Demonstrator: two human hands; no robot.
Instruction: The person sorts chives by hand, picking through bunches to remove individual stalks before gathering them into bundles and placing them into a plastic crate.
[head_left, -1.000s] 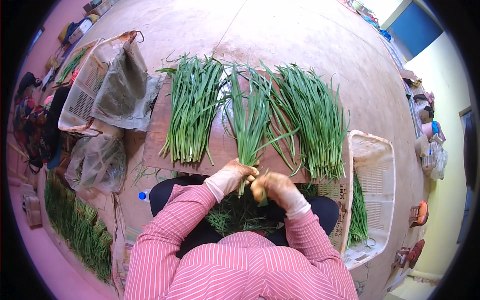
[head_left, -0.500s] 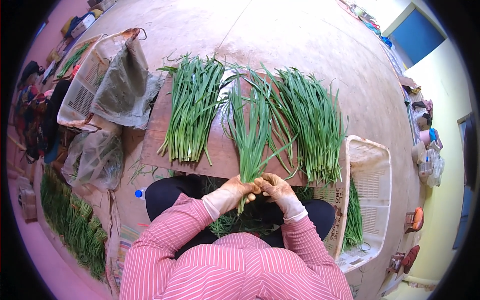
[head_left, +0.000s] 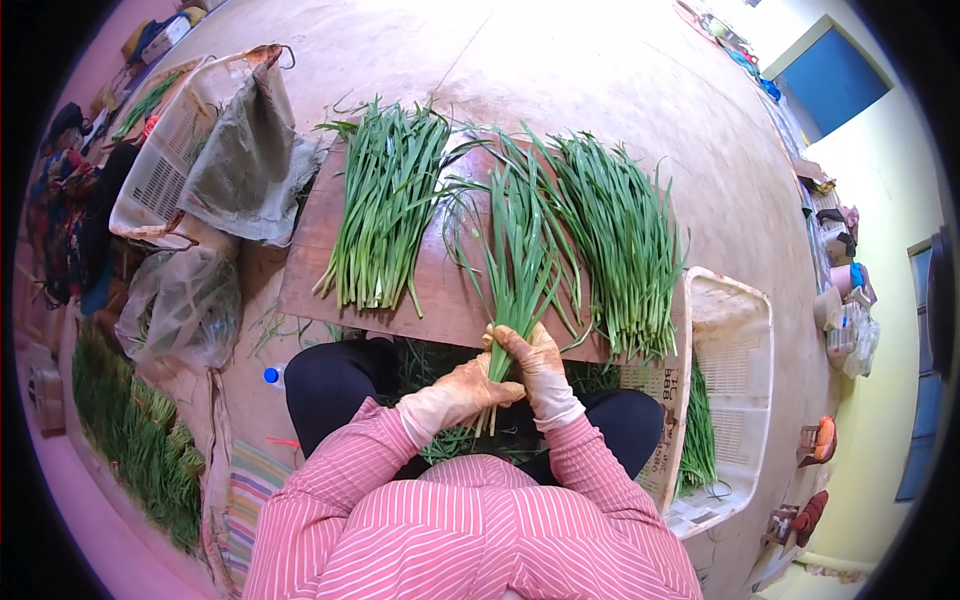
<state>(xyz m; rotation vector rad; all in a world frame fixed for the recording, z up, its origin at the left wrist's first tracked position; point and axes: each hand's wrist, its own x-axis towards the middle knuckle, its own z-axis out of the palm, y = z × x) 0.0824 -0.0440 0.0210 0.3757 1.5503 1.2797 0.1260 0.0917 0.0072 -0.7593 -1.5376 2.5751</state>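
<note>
Both my hands wear stained, pale gloves and hold a small bunch of garlic chives [head_left: 520,260] over my lap, leaves pointing away from me. My right hand [head_left: 536,364] wraps round the stems just off the board's near edge. Lower down, my left hand [head_left: 465,392] closes on the same stems, their pale ends poking out beneath it. The leaves rest on a brown board [head_left: 450,290]. A thick pile of chives [head_left: 385,210] lies on its left side and another pile of chives [head_left: 625,250] on its right, with loose leaves beside it.
A white plastic crate [head_left: 735,400] holding chives stands by my right knee. At the far left, another crate [head_left: 165,185] has a grey cloth [head_left: 245,180] over its side. Nearby are a clear plastic bag [head_left: 185,310], a blue-capped bottle [head_left: 274,375] and a heap of chives [head_left: 130,430].
My right hand has moved up the stems and now wraps round them above my left hand. The bunch has shifted slightly right, its leaves now closer to the right pile.
</note>
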